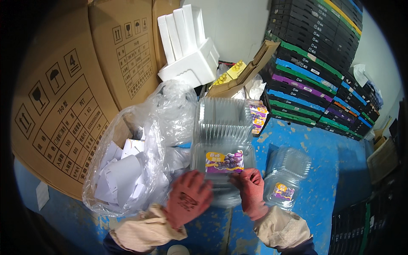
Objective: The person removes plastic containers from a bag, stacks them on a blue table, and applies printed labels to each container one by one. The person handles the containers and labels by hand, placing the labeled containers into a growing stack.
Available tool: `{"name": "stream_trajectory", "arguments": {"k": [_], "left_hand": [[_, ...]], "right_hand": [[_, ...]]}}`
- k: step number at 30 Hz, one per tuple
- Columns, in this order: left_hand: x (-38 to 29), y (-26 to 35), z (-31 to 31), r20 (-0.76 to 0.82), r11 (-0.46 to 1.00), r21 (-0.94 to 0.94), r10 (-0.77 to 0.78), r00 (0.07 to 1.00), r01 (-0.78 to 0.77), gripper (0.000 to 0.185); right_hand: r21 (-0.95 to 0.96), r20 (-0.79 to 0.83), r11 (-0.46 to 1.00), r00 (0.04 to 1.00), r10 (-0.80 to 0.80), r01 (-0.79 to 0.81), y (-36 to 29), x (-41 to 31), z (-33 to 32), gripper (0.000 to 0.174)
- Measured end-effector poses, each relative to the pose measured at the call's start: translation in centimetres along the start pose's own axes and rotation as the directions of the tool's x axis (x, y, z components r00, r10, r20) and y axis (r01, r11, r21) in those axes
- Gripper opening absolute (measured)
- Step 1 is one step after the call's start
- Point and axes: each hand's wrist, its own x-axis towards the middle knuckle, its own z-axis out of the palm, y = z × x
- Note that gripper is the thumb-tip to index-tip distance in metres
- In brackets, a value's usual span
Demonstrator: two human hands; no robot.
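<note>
Before me stands a stack of clear plastic clamshell boxes (224, 111), their hinged lids folded out. On the top box lies a purple and yellow label (224, 162) printed with grapes. My right hand (251, 191), in a red coated glove, pinches the label's lower right corner between thumb and finger. Left of the stack's near edge is my left hand (190, 199), gloved the same way, slightly blurred, palm down with nothing in it. To the right, a smaller clamshell stack (288, 162) stands on the floor with grape labels (283, 192) on top.
At left, a clear plastic bag (153, 137) of label backing paper (122, 180) leans by large cartons (57, 105). Behind stand white foam boxes (188, 67) and a black crate (267, 108) of labels. Stacked crates (306, 76) line the right; more crates (350, 226) stand lower right.
</note>
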Motion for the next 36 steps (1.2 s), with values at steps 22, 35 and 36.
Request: {"name": "stream_trajectory", "arguments": {"k": [22,35,36], "left_hand": [[-2.5,9.5,10.9,0.208,0.667,0.45,0.569,0.796,-0.594,0.036],[-7.9,10.2,11.3,0.169,0.8,-0.526,0.431,0.886,-0.288,0.035],[-7.3,9.6,11.2,0.113,0.802,-0.516,0.41,0.905,-0.299,0.035]], "right_hand": [[-0.595,0.801,-0.143,0.569,-0.186,0.791,-4.9,0.9,-1.5,0.056],[-0.357,0.894,-0.481,0.443,0.072,0.8,-5.5,1.7,1.0,0.08],[-0.36,0.892,-0.482,0.445,0.071,0.799,-5.9,1.8,1.0,0.078]]}}
